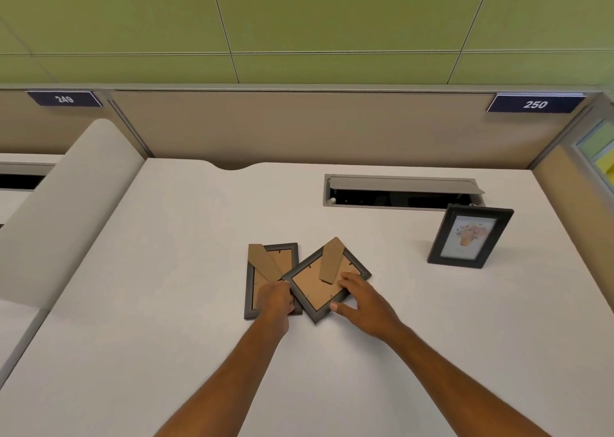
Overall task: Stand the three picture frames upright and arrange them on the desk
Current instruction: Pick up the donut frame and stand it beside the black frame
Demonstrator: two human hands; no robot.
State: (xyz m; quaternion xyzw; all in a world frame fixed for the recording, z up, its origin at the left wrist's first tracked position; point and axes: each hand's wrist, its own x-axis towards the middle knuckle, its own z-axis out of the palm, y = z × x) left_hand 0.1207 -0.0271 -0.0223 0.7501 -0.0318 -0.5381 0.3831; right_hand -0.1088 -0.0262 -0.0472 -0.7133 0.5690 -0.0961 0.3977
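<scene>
One black picture frame (470,236) with a flower print stands upright at the right of the white desk (166,303). Two more frames lie face down in the middle, brown backs and cardboard stands showing. The left face-down frame (270,264) lies straight; the right face-down frame (319,282) is turned diagonally and overlaps its edge. My left hand (275,300) rests on the left frame's lower part, fingers at the diagonal frame's left corner. My right hand (362,298) grips the diagonal frame's lower right edge, fingers on its back and thumb at its rim.
An open cable slot (398,192) with a grey flap is set into the desk behind the frames. Beige partition walls with number plates 249 (64,99) and 250 (535,104) close off the back. A rounded divider (63,204) borders the desk's left side.
</scene>
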